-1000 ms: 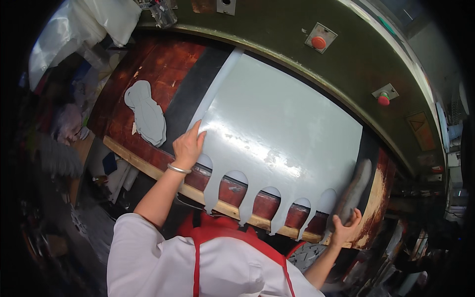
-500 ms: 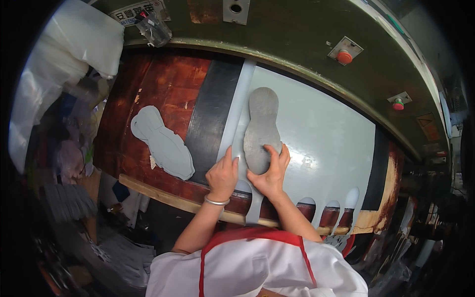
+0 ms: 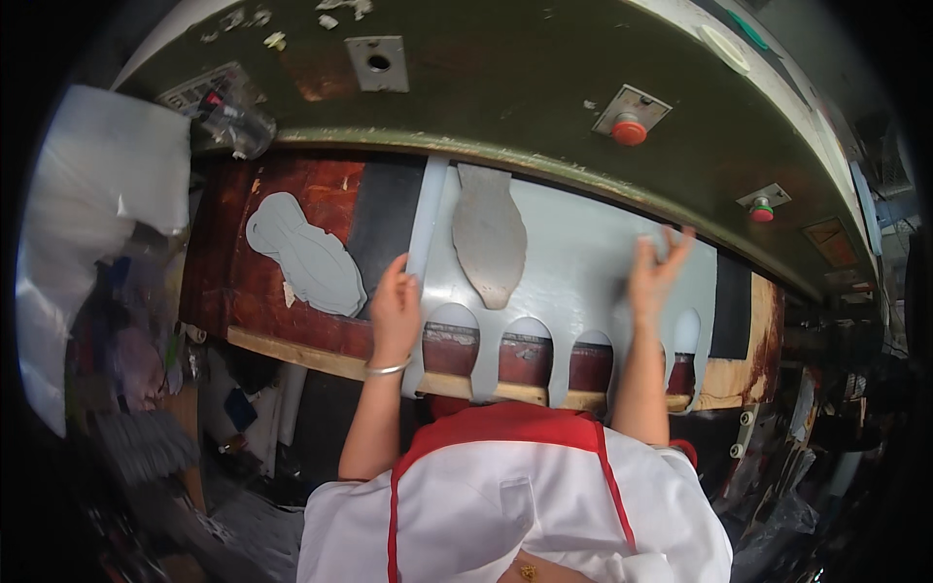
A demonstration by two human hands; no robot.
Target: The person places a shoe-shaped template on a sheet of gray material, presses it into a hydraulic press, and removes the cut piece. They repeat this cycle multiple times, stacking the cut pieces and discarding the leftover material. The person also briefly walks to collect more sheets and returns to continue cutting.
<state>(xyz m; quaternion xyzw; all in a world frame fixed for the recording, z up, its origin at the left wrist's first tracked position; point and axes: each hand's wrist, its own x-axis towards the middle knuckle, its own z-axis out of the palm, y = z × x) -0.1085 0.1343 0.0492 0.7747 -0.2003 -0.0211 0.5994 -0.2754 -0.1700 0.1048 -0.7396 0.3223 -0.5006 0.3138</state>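
Note:
A grey sheet (image 3: 573, 253) lies on a pale board (image 3: 428, 219), with rounded cutouts along its near edge. On its left part rests a darker grey sole-shaped plate (image 3: 489, 238). The plate's far end is hidden behind the green machine beam (image 3: 505, 87). My left hand (image 3: 394, 306) is closed, fingers curled at the sheet's left edge; what they pinch, if anything, is hidden. My right hand (image 3: 656, 277) is raised over the sheet's right part, fingers spread and somewhat blurred, holding nothing. To the left, loosely stacked grey sole-shaped pieces (image 3: 306, 257) lie on the reddish-brown table (image 3: 209, 262).
The beam's front carries a red button (image 3: 629, 129) and a green-and-red button (image 3: 761, 209). A clear plastic cup (image 3: 238, 131) is fixed at its left. Plastic film (image 3: 107, 194) hangs far left, above stacked grey pieces (image 3: 146, 447). A wooden strip (image 3: 292, 358) edges the table.
My right hand has let go of the sole-shaped plate and moved right. The plate now sits partly behind the beam. My left hand has moved away from the plate, to the sheet's left edge.

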